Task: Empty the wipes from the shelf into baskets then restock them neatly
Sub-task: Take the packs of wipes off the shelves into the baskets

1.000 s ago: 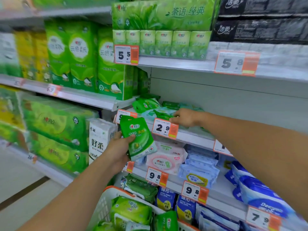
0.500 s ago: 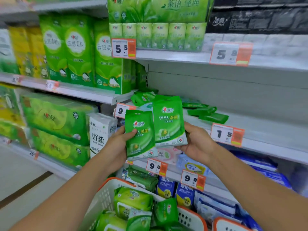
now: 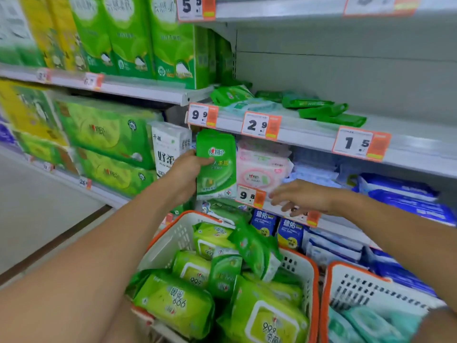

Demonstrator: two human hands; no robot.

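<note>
My left hand [image 3: 184, 175] grips a small green wipes pack [image 3: 216, 164] upright, in front of the shelf edge above the white basket with an orange rim [image 3: 170, 237]. My right hand [image 3: 303, 196] hovers to the right of it, fingers spread and holding nothing. Below it a small green pack [image 3: 254, 247] lies tilted on top of the pile of green wipes packs [image 3: 173, 303] in the basket. Several flat green packs [image 3: 321, 111] lie on the shelf [image 3: 309, 134] above the 2.9 and 1.5 price tags.
A second white basket [image 3: 351, 278] at the right holds teal packs [image 3: 371, 323]. Pink packs [image 3: 262, 169] and blue packs [image 3: 400, 194] fill the lower shelves. Large green tissue bundles [image 3: 106, 134] stand to the left, with bare floor [image 3: 37, 206] beyond.
My right hand held a second green pack beside the left one; it is now empty, lower and to the right, and a pack lies tilted in the basket. The left hand keeps its pack.
</note>
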